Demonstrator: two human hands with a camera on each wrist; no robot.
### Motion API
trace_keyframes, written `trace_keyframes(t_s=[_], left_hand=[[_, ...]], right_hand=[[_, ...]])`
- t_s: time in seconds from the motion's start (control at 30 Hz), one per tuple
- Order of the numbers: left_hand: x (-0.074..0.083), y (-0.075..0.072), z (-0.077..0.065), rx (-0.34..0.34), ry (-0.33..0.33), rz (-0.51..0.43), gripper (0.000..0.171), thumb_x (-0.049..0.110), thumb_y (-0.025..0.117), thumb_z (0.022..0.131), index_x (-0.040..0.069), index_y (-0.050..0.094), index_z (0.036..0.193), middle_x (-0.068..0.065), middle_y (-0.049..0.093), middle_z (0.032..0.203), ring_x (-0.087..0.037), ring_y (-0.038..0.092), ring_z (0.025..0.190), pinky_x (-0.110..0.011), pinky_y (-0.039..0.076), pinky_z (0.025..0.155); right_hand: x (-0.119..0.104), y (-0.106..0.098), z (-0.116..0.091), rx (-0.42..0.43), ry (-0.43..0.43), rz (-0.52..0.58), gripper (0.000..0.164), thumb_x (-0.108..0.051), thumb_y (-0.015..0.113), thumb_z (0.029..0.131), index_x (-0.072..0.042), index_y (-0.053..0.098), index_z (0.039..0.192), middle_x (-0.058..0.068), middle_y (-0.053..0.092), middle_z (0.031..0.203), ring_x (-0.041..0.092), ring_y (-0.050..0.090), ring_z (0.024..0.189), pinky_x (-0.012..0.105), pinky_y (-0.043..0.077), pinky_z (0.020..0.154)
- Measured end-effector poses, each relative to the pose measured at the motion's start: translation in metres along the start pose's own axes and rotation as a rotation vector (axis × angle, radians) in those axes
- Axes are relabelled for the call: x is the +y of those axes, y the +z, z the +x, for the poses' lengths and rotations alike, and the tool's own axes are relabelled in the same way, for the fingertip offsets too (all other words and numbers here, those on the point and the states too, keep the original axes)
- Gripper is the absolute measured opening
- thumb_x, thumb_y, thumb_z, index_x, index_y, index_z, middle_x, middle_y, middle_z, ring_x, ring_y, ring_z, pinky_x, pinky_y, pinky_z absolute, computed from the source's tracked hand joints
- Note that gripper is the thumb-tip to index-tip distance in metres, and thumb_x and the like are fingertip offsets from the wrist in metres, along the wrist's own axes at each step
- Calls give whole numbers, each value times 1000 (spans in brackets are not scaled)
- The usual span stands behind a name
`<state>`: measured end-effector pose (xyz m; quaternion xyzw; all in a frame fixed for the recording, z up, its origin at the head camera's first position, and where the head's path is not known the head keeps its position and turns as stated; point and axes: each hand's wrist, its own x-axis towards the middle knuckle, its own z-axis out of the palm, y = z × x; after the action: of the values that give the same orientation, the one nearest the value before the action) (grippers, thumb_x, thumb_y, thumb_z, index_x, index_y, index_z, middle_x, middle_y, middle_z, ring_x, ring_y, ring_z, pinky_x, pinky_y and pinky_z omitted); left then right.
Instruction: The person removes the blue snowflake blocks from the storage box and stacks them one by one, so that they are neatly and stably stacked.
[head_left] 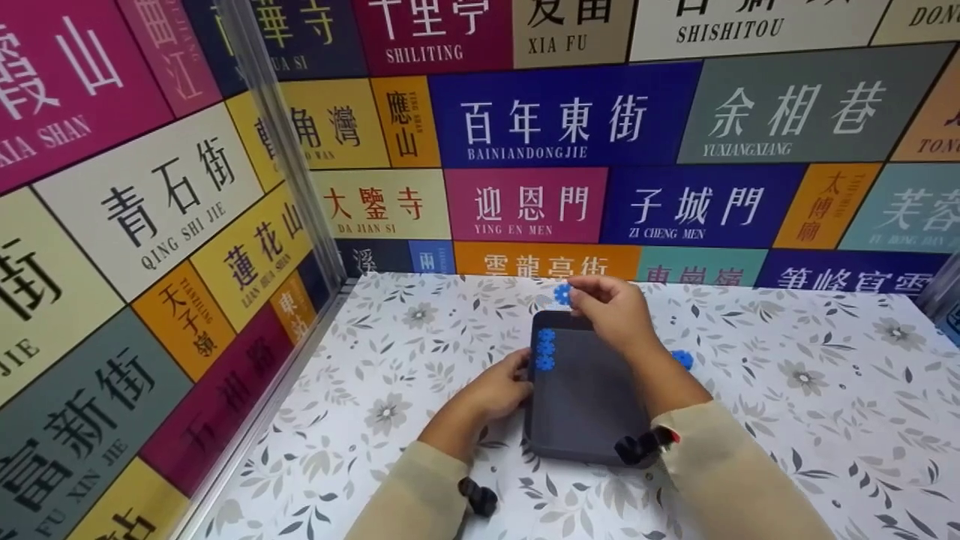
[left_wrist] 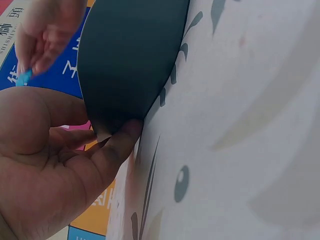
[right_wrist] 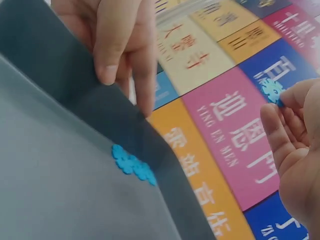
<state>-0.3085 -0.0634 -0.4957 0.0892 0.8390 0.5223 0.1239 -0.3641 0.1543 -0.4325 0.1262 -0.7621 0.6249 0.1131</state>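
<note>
A dark grey rectangular tray [head_left: 589, 409] lies on the table. Its left wall is gripped by my left hand [head_left: 496, 388], with the thumb and fingers on either side in the left wrist view. Between thumb and fingertips, my right hand [head_left: 621, 313] pinches a blue snowflake-shaped plastic disc [head_left: 562, 294], raised over the tray's far left end. In the right wrist view this disc [right_wrist: 272, 90] shows its notched rim. Inside the tray, three similar blue discs [head_left: 546, 349] form a short row along the left wall.
More blue pieces [head_left: 681, 359] lie right of the tray, partly hidden by the right forearm. A floral-patterned cloth [head_left: 420, 360] covers the table. Upright panels with colourful street-name signs [head_left: 525, 206] stand behind and to the left.
</note>
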Motion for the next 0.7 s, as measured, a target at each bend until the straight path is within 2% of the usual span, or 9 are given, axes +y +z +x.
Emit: trace_keyframes(t_s=[0.13, 0.23, 0.37, 0.7], left_hand=[[0, 0, 0, 1, 8, 9, 69, 6, 59, 101, 9, 38, 166, -18, 53, 163, -37, 49, 153, -53, 36, 130], [0, 0, -1, -3, -2, 2, 68, 6, 58, 102, 10, 38, 167, -16, 52, 164, -36, 49, 153, -52, 40, 128], [0, 1, -2, -3, -20, -7, 68, 7, 57, 103, 12, 37, 167, -14, 52, 164, -34, 50, 152, -50, 46, 123], [1, 0, -2, 4, -40, 14, 68, 8, 58, 103, 14, 37, 167, -15, 52, 164, -35, 49, 153, -52, 41, 127]], right_hand=[[-5, -16, -14, 51, 15, 69, 31, -11, 74, 100, 9, 73, 124, -4, 77, 96, 8, 72, 76, 23, 66, 76], [-3, -28, -24, 85, 40, 130, 33, -8, 74, 100, 13, 71, 125, -9, 76, 93, 8, 72, 75, 24, 66, 76], [3, -43, -33, 101, 88, 150, 35, -9, 74, 100, 13, 70, 126, -10, 76, 94, 8, 73, 77, 23, 66, 77], [26, -92, -37, 121, 176, 111, 39, -19, 74, 101, 7, 70, 130, -9, 74, 96, 8, 76, 78, 21, 65, 80]])
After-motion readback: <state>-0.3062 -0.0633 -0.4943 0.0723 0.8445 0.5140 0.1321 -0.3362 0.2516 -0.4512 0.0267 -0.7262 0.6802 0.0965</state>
